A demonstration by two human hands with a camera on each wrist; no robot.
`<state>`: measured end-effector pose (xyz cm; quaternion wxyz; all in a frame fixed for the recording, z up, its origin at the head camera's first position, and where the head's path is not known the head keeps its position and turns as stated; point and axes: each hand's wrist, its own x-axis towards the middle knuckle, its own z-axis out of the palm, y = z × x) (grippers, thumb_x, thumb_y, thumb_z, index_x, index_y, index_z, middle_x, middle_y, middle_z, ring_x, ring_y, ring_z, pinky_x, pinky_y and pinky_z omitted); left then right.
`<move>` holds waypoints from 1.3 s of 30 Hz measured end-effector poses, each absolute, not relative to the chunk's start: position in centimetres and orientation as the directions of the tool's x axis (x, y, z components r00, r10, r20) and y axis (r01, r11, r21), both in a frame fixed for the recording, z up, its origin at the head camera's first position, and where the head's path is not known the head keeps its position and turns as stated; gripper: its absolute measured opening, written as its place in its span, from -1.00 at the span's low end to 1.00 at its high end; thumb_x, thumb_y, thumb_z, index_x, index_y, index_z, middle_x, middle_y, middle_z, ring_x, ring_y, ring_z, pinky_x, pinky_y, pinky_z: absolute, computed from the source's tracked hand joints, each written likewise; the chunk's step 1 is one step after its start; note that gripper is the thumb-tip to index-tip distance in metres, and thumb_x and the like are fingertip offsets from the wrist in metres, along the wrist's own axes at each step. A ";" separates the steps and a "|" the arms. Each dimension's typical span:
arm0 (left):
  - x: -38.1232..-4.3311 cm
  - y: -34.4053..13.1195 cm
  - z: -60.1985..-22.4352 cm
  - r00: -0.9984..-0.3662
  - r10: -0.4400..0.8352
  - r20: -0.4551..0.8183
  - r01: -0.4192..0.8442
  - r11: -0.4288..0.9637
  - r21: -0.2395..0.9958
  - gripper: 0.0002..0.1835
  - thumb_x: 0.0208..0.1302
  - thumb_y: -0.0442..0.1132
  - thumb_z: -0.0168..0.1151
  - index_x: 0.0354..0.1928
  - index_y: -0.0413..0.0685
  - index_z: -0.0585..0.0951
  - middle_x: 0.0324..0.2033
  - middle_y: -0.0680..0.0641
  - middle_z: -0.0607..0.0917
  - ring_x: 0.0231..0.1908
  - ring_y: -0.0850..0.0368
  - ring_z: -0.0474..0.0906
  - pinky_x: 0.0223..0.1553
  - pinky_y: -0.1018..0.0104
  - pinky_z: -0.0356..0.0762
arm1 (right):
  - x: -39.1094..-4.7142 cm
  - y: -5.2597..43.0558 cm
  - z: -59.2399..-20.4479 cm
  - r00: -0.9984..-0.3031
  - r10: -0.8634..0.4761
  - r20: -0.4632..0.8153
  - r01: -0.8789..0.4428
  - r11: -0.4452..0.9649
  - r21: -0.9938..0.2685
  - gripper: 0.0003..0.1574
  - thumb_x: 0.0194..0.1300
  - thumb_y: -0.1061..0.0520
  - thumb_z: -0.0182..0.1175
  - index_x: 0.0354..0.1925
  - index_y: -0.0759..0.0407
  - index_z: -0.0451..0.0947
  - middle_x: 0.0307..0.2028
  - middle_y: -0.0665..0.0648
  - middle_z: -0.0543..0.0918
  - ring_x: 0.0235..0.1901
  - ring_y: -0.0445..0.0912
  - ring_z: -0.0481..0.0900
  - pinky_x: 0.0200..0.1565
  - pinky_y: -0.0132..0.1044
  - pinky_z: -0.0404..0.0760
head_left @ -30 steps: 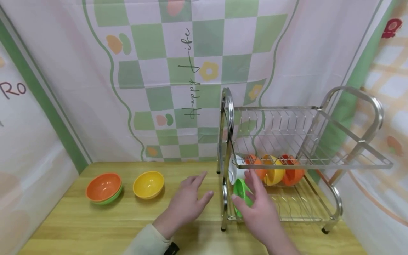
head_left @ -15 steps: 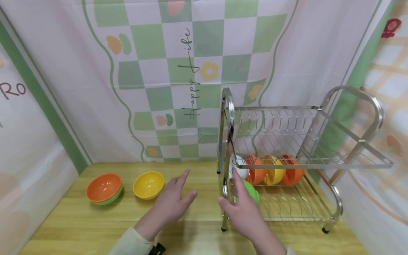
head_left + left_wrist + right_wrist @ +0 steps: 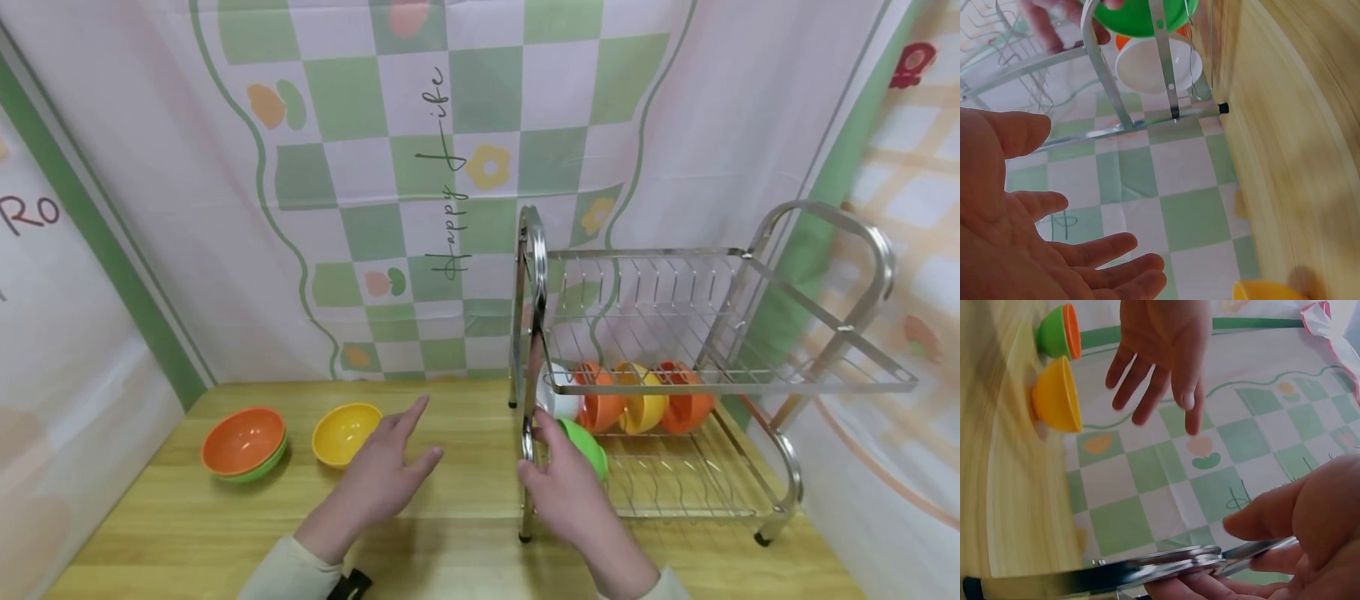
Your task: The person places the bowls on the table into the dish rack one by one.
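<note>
My right hand (image 3: 566, 487) is at the left front upright of the metal dish rack (image 3: 750, 390). Its thumb stands apart from the post, and its fingers reach past the far side, as the right wrist view shows. Just beyond that hand a green bowl (image 3: 587, 448) stands on edge in the lower tier; whether a finger touches it I cannot tell. My left hand (image 3: 375, 471) hovers over the table with fingers extended and nothing held, partly covering a yellow bowl (image 3: 345, 433) in the head view. Its palm (image 3: 991, 219) shows bare in the left wrist view.
Behind the green bowl, a white bowl (image 3: 557, 396), an orange bowl (image 3: 602, 408), a yellow bowl (image 3: 643, 410) and a red-orange bowl (image 3: 686, 408) stand in the lower tier. At the table's left, another orange bowl (image 3: 243, 437) is nested in a green bowl (image 3: 258, 473). A patterned curtain (image 3: 420, 100) hangs behind.
Both hands have moved left; the left now overlaps the yellow bowl. The green bowl has changed its tilt in the rack since the first frame, and the right hand has drawn toward the left post.
</note>
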<state>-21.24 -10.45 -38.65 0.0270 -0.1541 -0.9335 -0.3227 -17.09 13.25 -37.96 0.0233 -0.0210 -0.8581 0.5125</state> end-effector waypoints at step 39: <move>-26.8 -22.0 -41.9 -0.934 0.018 -0.357 -0.344 0.230 0.910 -0.05 0.46 -0.22 0.11 0.57 -0.08 -0.35 0.40 -0.61 -0.13 0.19 -0.51 0.30 -0.12 -0.08 0.68 | -18.0 13.2 -37.9 -0.999 0.040 0.031 -0.002 0.593 -0.805 -0.17 0.33 0.30 0.19 0.49 0.25 0.15 0.33 0.36 0.39 -0.52 -0.05 0.51 -0.61 -0.18 0.54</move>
